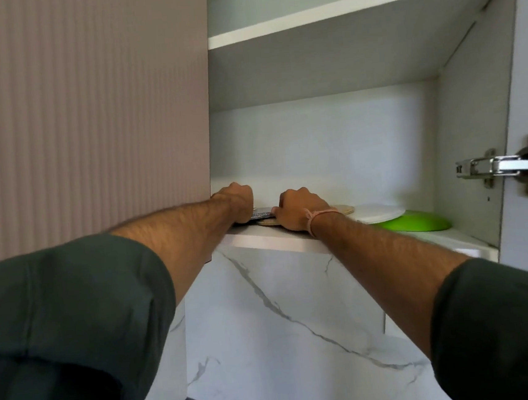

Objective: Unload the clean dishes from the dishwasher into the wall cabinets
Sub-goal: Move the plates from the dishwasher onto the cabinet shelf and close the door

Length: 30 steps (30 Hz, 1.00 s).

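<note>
Both my arms reach up into the open wall cabinet. My left hand (pixel 236 202) and my right hand (pixel 299 207) grip the two sides of a dark speckled plate (pixel 261 215) that lies flat on a tan plate (pixel 266 222) on the bottom shelf (pixel 269 238). To the right of my right hand sit another tan plate (pixel 344 209), a white plate (pixel 378 212) and a green plate (pixel 414 221), overlapping along the shelf. My fingers are hidden behind my hands.
A closed ribbed cabinet door (pixel 83 114) stands at the left. An upper shelf (pixel 350 7) spans the cabinet. The open door's metal hinge (pixel 507 165) sticks out at the right. Marble-patterned wall (pixel 284 320) runs below the cabinet.
</note>
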### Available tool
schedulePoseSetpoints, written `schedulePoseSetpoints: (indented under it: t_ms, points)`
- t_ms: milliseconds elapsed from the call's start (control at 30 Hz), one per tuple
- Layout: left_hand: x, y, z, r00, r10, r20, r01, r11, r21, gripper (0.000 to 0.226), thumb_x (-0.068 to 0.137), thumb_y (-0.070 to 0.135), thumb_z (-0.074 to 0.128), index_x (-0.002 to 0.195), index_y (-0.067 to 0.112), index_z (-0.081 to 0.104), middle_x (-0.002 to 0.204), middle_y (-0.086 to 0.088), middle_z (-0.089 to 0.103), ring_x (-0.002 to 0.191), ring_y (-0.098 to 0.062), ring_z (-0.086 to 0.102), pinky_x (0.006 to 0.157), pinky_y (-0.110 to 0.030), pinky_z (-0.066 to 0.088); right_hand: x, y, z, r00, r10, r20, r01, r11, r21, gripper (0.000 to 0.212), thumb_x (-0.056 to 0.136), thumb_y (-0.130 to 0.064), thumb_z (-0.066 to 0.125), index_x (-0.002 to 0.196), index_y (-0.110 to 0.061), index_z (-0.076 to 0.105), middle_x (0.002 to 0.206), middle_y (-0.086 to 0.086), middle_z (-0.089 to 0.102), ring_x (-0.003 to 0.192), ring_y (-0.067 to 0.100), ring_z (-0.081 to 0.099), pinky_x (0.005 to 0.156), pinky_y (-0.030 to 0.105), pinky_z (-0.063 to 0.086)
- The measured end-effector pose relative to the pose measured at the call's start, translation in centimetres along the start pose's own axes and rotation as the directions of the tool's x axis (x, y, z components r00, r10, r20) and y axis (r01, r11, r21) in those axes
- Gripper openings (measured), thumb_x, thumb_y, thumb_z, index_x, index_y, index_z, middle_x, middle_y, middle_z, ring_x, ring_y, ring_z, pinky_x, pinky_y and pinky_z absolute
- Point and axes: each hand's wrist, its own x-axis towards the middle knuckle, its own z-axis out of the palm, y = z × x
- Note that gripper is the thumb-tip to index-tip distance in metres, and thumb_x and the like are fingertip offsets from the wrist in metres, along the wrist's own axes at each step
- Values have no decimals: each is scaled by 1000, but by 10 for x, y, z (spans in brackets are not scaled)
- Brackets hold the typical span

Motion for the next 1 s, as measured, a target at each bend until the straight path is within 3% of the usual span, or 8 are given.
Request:
schedulePoseSetpoints:
  t_ms: [100, 233, 433, 600, 700, 867, 1000]
  points:
    - [-19, 10, -1, 998, 59, -18, -60, 997, -43, 31, 93, 18, 57, 121, 7, 58, 97, -6, 53, 85, -23, 56, 72, -30, 49, -21, -1, -9, 1000, -3, 19, 4, 1000, -21, 41, 94, -40, 48, 126, -16, 56, 127, 12, 56, 110, 32, 58, 95, 41, 48]
    - [-53, 15, -4, 994, 110, -12, -110, 990, -83, 29, 92, 17, 47, 118, 11, 59, 93, -5, 53, 84, -23, 57, 70, -32, 47, -57, -5, -30, 1000, -7, 7, 7, 1000, -16, 37, 94, -35, 47, 125, -15, 54, 124, 13, 55, 108, 32, 58, 95, 42, 48]
    - [-120, 18, -22, 985, 175, -5, -174, 976, -132, 39, 90, 14, 40, 128, 16, 52, 112, -8, 59, 95, -25, 55, 81, -36, 52, -127, -13, -64, 1000, -12, -19, 11, 1000, -26, 35, 94, -32, 47, 124, -14, 52, 120, 12, 58, 104, 31, 59, 85, 38, 48]
    - [-180, 22, -37, 975, 222, 11, -218, 965, -149, 43, 92, 21, 44, 134, 13, 48, 127, -11, 58, 110, -28, 56, 91, -38, 52, -187, -13, -95, 1000, -9, -14, 9, 1000, -22, 36, 95, -33, 47, 124, -12, 51, 122, 14, 57, 106, 33, 58, 88, 40, 50]
    - [-220, 25, -50, 978, 209, 18, -205, 969, -140, 51, 94, 24, 45, 144, 15, 40, 137, -10, 53, 121, -29, 53, 98, -40, 49, -222, -13, -117, 1000, -19, -17, 19, 1000, -13, 36, 95, -31, 47, 125, -11, 51, 123, 14, 56, 108, 33, 58, 88, 39, 50]
    - [-287, 37, -69, 985, 166, 48, -159, 979, -131, 57, 95, 26, 45, 149, 18, 29, 132, -12, 54, 118, -31, 53, 95, -43, 50, -280, -9, -148, 998, -51, -22, 51, 999, -1, 36, 95, -30, 49, 124, -11, 52, 121, 14, 56, 105, 33, 59, 80, 36, 48]
    - [-340, 50, -86, 991, 130, 22, -125, 981, -149, 63, 95, 28, 46, 153, 19, 23, 145, -11, 47, 131, -32, 45, 105, -44, 44, -331, -5, -170, 996, -89, -13, 89, 996, -3, 37, 93, -29, 52, 125, -10, 52, 123, 14, 58, 107, 33, 60, 81, 35, 49]
